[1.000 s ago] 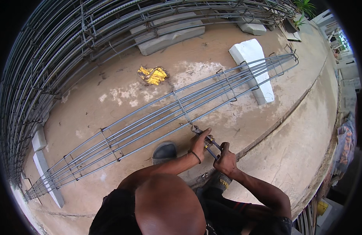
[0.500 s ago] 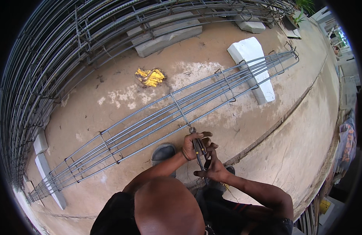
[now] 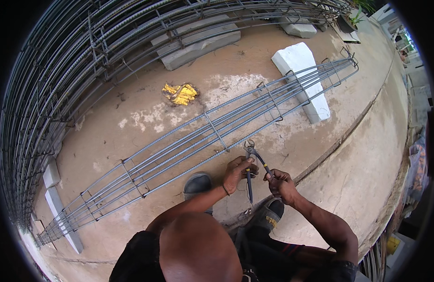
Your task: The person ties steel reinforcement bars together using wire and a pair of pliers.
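Note:
Dark-handled steel pincers [image 3: 253, 152] with yellow bands stand spread open just below a long steel rebar cage [image 3: 160, 164] with square stirrups. My left hand [image 3: 236, 174] is closed on the pincers near the pivot, one handle hanging below it. My right hand [image 3: 280, 184] grips the end of the other handle. The cage runs diagonally across the concrete floor [image 3: 109, 136], resting over a white block [image 3: 292, 61] at the upper right and a narrow pale block [image 3: 71, 237] at the lower left.
Stacked rebar cages [image 3: 62, 61] on concrete blocks [image 3: 193, 55] curve along the top and left. A crumpled yellow glove [image 3: 182, 94] lies beyond the cage. A potted plant [image 3: 348, 23] stands at top right. My shoes [image 3: 196, 185] are below. A long groove [image 3: 339, 141] crosses the floor.
The pincers have moved from the cage's near bar slightly right and their handles have spread apart. My right hand has shifted right, now gripping one handle's end.

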Tool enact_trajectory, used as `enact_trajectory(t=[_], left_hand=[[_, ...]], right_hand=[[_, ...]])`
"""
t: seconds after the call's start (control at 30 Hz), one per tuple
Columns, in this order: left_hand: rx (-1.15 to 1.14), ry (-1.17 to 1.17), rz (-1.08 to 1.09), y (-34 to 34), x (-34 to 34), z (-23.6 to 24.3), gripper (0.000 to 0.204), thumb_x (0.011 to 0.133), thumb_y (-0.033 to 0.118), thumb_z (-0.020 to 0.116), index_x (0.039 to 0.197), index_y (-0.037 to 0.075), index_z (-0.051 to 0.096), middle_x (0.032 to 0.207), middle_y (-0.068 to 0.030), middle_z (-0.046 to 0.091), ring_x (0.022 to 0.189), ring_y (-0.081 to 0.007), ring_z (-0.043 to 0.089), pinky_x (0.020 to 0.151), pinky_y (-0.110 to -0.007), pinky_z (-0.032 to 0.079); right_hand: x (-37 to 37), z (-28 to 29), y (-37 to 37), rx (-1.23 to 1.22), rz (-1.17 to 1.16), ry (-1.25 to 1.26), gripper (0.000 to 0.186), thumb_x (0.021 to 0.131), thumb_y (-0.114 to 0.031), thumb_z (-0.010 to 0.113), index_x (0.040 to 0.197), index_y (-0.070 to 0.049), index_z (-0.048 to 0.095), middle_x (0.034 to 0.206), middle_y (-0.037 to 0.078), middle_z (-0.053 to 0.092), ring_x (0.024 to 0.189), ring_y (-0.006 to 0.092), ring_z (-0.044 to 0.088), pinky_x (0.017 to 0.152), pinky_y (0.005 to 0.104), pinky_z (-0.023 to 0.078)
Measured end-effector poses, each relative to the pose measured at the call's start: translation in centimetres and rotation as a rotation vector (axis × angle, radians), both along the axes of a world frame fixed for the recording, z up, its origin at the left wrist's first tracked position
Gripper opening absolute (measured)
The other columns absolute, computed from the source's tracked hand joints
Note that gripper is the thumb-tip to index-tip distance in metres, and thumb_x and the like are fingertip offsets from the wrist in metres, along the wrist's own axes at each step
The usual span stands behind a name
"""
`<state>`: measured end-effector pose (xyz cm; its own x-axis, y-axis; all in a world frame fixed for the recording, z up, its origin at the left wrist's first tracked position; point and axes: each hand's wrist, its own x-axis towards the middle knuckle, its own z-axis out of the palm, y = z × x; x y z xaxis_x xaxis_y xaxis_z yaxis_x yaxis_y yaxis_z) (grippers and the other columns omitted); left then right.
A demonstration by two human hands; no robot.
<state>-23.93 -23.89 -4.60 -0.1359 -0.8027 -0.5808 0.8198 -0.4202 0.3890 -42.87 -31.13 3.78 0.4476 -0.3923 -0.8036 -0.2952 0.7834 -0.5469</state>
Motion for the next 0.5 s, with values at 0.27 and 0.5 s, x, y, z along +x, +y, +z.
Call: enact_trajectory(t=[0.27, 0.5], left_hand=[[-0.321, -1.256, -0.188, 2.2, 2.9, 4.8, 0.025, 0.089, 0.019, 0.069, 0.107, 0.001, 0.069, 0.107, -0.0153, 0.069, 0.089, -0.0202, 0.069, 0.078, -0.031, 0.055], [-0.234, -2.069, -0.092, -5.7, 16.3, 6.2, 0.02, 0.085, 0.012, 0.068, 0.102, 0.0, 0.07, 0.093, -0.0179, 0.069, 0.084, -0.0298, 0.066, 0.073, -0.034, 0.051]], right_hand=[[-5.8, -4.4, -5.3, -0.812, 0.467, 0.506, 0.028, 0.092, -0.033, 0.063, 0.091, -0.006, 0.062, 0.058, 0.002, 0.048, 0.052, 0.0188, 0.048, 0.051, 0.0342, 0.042], [-0.4, -3.7, -3.3, -1.202, 0.701, 0.7, 0.039, 0.081, -0.03, 0.071, 0.103, -0.001, 0.057, 0.095, 0.02, 0.061, 0.096, 0.0409, 0.057, 0.081, 0.0488, 0.048]])
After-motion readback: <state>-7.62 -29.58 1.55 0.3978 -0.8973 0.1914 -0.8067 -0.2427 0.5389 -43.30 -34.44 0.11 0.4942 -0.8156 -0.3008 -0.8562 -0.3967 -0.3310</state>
